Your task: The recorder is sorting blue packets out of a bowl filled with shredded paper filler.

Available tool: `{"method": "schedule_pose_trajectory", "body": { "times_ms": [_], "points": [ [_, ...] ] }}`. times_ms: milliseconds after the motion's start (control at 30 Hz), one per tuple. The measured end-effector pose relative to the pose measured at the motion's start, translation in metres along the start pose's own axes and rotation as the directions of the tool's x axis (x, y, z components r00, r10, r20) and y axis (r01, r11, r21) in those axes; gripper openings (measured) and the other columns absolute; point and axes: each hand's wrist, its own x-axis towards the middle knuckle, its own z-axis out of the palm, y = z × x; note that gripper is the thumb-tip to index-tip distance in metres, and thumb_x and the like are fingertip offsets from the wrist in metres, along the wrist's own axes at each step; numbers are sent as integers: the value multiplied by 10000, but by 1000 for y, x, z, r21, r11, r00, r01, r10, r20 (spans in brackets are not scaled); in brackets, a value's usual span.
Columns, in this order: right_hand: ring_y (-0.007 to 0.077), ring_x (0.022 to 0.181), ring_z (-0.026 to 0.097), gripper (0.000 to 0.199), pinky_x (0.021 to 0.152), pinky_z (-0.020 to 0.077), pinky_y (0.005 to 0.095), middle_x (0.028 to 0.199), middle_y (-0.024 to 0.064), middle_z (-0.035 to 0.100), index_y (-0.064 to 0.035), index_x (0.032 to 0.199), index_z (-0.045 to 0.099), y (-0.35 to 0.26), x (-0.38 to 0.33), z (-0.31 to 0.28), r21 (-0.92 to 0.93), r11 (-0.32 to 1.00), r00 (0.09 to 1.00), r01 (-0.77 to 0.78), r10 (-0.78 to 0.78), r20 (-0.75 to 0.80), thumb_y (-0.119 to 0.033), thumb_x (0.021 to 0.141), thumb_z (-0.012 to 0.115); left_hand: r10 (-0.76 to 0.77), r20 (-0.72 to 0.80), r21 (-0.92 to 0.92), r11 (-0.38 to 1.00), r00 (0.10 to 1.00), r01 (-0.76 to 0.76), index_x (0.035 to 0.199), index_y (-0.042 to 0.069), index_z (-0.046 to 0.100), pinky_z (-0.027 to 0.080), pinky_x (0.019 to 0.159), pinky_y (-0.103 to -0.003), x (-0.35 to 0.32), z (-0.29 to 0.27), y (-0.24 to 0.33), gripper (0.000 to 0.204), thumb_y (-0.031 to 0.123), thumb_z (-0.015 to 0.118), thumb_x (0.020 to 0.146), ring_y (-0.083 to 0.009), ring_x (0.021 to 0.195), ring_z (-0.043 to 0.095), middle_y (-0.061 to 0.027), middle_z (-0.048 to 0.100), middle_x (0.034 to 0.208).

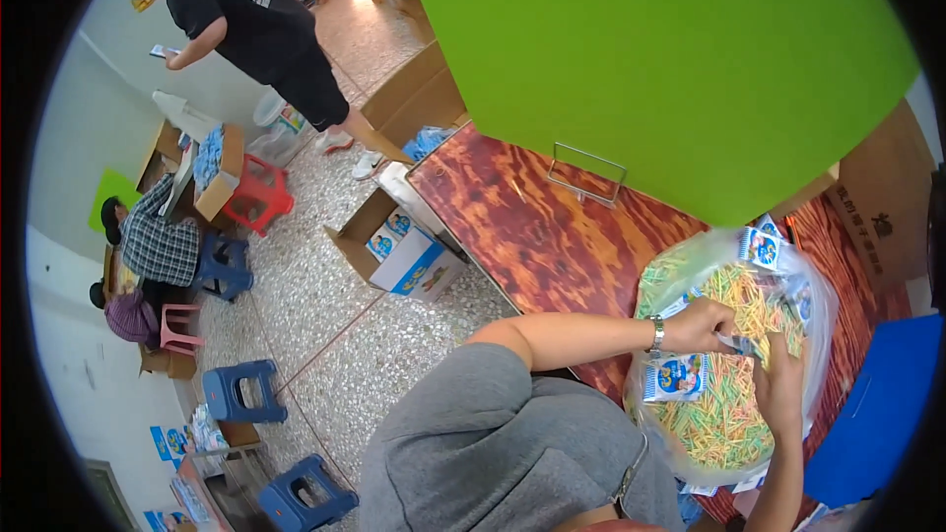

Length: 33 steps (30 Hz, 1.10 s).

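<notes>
**Q:** What are your hands on?

**A:** My left hand (698, 325), a metal watch at the wrist, is curled nearly closed, fingertips pinching one end of a small glossy packet (741, 344). My right hand (780, 386) rises from below, fingers loosely bent against the packet's other end. How tightly it grips, I cannot tell. The flat packet lies with its long axis roughly left to right between both hands, above the clear plastic bag (823, 335).

**Q:** And the bag?

**A:** It is crinkly, see-through, wide open and rounded like a bowl, heaped with thin sticks (724, 419) in green, yellow and orange, lying every which way. Too many to count. On the heap, just under my left hand, rests a blue-and-white printed sachet (676, 377); another (760, 247) sits at the bag's far rim. I count three more partly buried.

**Q:** Around the bag?

**A:** It stands on a red-brown wood-grain table (522, 227). Right of the bag, a flat blue sheet (877, 404). Beyond it, a wire stand (586, 175). Left of the table, an open cardboard box (399, 246) sits on speckled floor, then four blue plastic stools and a red one (258, 195), with a standing person (251, 25) farthest.
</notes>
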Motion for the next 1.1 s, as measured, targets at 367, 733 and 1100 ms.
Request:
{"method": "schedule_pose_trajectory", "body": {
  "times_ms": [367, 733, 1100],
  "points": [
    [110, 592, 590, 608, 509, 509, 270, 700, 41, 555, -180, 1518, 240, -9, 34, -51, 418, 803, 862, -424, 217, 458, -150, 971, 505, -214, -18, 14, 977, 977, 214, 777, 29, 604, 489, 544, -227, 1, -32, 1, 201, 74, 800, 769, -56, 617, 606, -14, 651, 712],
    [155, 584, 635, 656, 540, 518, 296, 733, 92, 616, -85, 1529, 158, 2, 38, -57, 418, 797, 745, -437, 60, 664, -248, 997, 505, -87, -45, 100, 991, 995, 91, 810, 23, 616, 498, 571, -225, -4, -25, 0, 193, 61, 800, 765, -48, 654, 606, -14, 668, 743],
    [194, 622, 663, 775, 581, 541, 319, 794, 131, 667, -56, 1529, -22, -1, 58, -66, 125, 869, 560, -479, 193, 806, -237, 987, 500, 38, -92, 210, 978, 995, -18, 817, 34, 609, 468, 530, -232, 0, -30, 11, 229, 49, 820, 730, -71, 621, 587, -38, 650, 750]
  ]
}}
